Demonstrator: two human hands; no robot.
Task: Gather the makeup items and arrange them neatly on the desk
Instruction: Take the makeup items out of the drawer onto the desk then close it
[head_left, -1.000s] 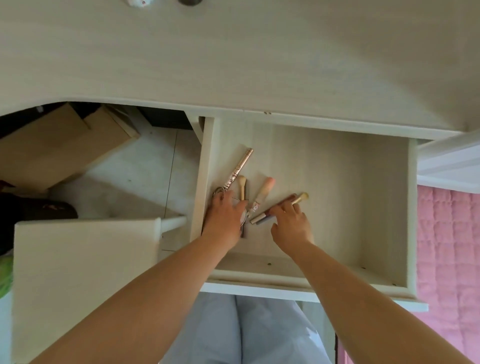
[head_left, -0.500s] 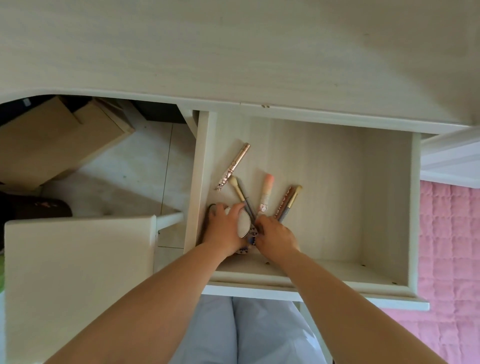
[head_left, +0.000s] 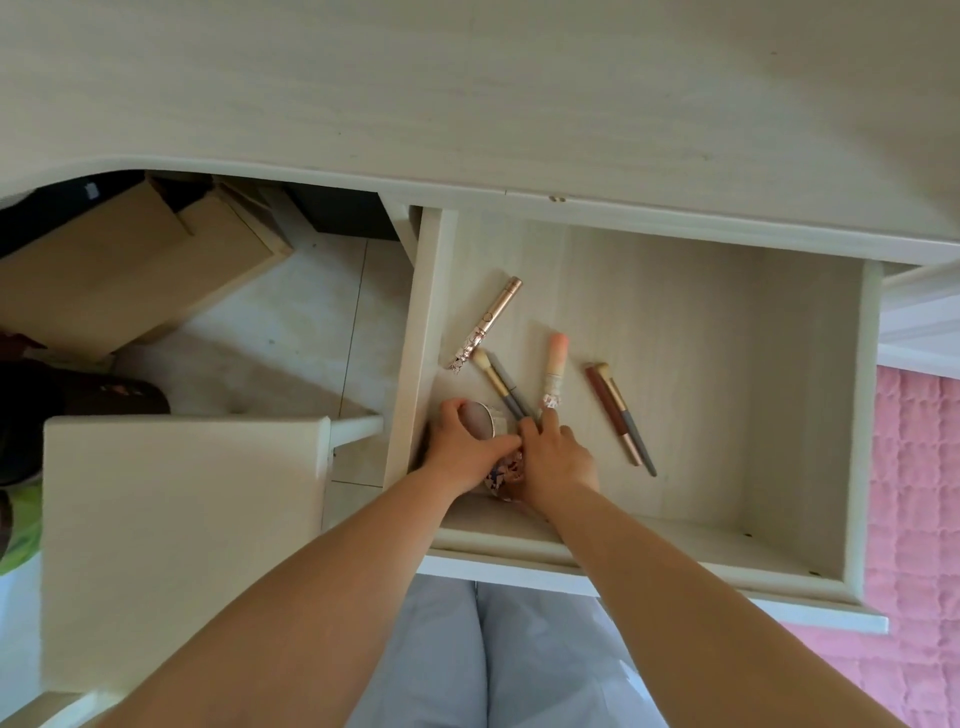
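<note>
Head view looks down into the open drawer, where both hands meet at the near left corner. Left hand curls its fingers round a small round jar, thumb lying across toward the right hand; that one rests just beside it, forefinger stretched toward 12 o'clock and touching the glittery end of the pink-tipped brush. What lies under the right palm is hidden (a speckled thing shows between the wrists, too blurred to name). From the fingertips the brushes fan away: the grey-handled brush runs toward 11 o'clock, the rose-gold tube farther the same way, and a pair of brushes lies at 2 o'clock, well apart, long axes near 11-to-5. The right hand is nearer these. The desk top lies beyond at 12 o'clock.
</note>
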